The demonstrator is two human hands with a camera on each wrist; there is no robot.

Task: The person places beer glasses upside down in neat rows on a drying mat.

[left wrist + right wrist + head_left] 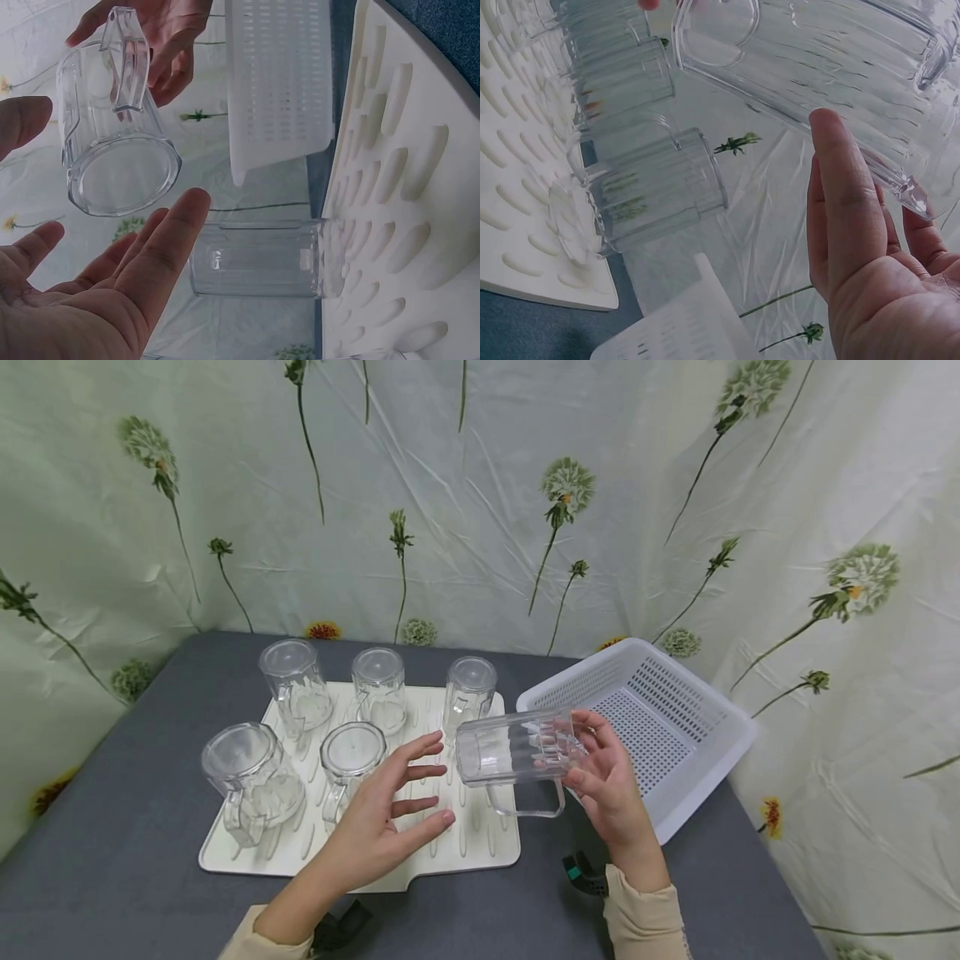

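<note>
My right hand (613, 789) grips a clear glass mug (506, 750) by its rim end. The mug lies sideways in the air above the right part of the white draining board (483, 843), its base toward the left and its handle (528, 813) hanging below. Close to that base, my left hand (375, 831) is held with fingers spread and holds nothing. In the left wrist view a gap shows between the left fingertips (196, 201) and the mug base (124, 176). Several similar mugs (378, 685) stand upside down in two rows on the board.
A white perforated plastic basket (708, 781) sits tilted at the right, just behind the right hand. The board lies on a dark grey tabletop (112, 868). A curtain (480, 527) with a dandelion print hangs along the table's back edge.
</note>
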